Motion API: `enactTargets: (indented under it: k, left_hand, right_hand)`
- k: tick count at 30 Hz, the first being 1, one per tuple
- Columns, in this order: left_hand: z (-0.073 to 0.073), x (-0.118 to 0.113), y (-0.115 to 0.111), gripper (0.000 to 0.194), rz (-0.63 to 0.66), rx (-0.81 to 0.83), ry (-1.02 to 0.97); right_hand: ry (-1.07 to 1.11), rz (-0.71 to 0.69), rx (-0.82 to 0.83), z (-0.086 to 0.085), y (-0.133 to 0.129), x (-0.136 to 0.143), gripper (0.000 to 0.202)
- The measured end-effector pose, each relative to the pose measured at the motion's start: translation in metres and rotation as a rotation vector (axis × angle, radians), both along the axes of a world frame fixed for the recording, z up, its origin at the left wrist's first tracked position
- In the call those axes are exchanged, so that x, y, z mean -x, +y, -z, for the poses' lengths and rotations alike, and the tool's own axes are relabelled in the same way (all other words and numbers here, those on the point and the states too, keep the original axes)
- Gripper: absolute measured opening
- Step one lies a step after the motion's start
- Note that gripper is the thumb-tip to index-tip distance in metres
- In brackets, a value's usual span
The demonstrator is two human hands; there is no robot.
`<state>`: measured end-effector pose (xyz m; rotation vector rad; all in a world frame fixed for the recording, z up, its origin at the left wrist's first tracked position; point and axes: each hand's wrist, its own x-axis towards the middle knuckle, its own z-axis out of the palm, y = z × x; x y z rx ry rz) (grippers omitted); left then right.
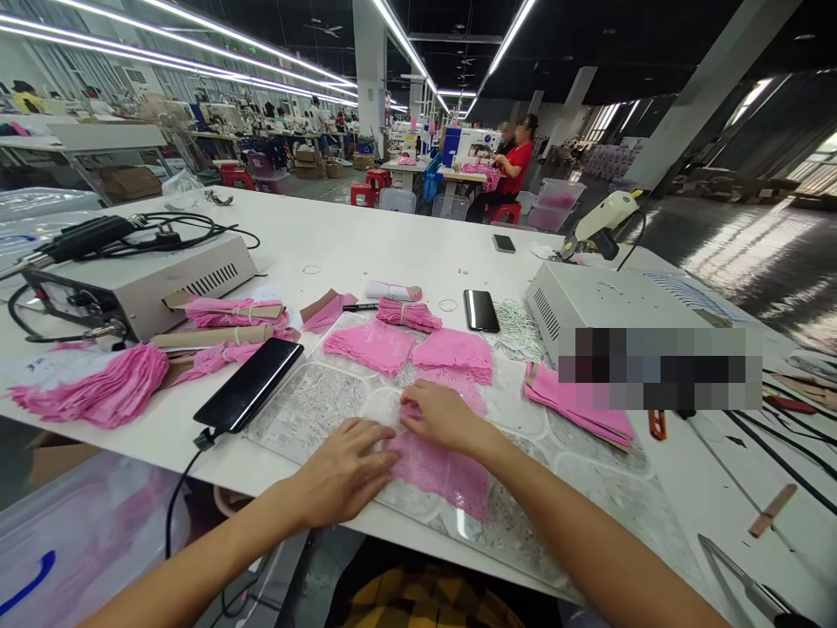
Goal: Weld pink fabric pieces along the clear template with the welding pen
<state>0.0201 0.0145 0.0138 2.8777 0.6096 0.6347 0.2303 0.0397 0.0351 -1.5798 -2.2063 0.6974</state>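
Note:
A thin pink lace fabric piece [445, 475] lies on a clear patterned sheet [294, 406] in front of me. My left hand [350, 471] rests palm down at its left edge, fingers loosely spread and holding nothing. Bent over the upper left of the lace is my right hand [441, 419], its fingers pinched together on the fabric. Just beyond it, another lace piece shows partly behind the hand. Farther back sit two pink fabric stacks, a left stack [370, 344] and a right stack [452, 351], with a tied pink bundle [409, 314] behind them.
A charging phone [249, 384] and pink bundles [98, 379] lie left, near a grey box [150, 279] with a black-handled tool. To the right are folded pink fabric [579, 406], another grey box [608, 305], scissors [751, 584] and cables. A dark phone [480, 311] lies ahead.

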Motion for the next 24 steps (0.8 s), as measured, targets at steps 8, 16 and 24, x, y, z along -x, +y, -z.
enactTargets:
  k: [8, 16, 24]
  left_hand:
    - [0.004, -0.006, 0.002, 0.018, -0.026, -0.052, 0.012]
    - [-0.004, -0.038, 0.005, 0.027, 0.126, -0.054, 0.06]
    - [0.017, -0.055, 0.02, 0.033, 0.124, -0.12, 0.17]
  right_hand:
    - [0.348, 0.157, -0.085, -0.005, 0.018, -0.021, 0.01]
    - [0.749, 0.567, -0.191, -0.016, -0.044, -0.112, 0.027]
    - [0.893, 1.017, -0.167, 0.029, -0.155, -0.182, 0.035]
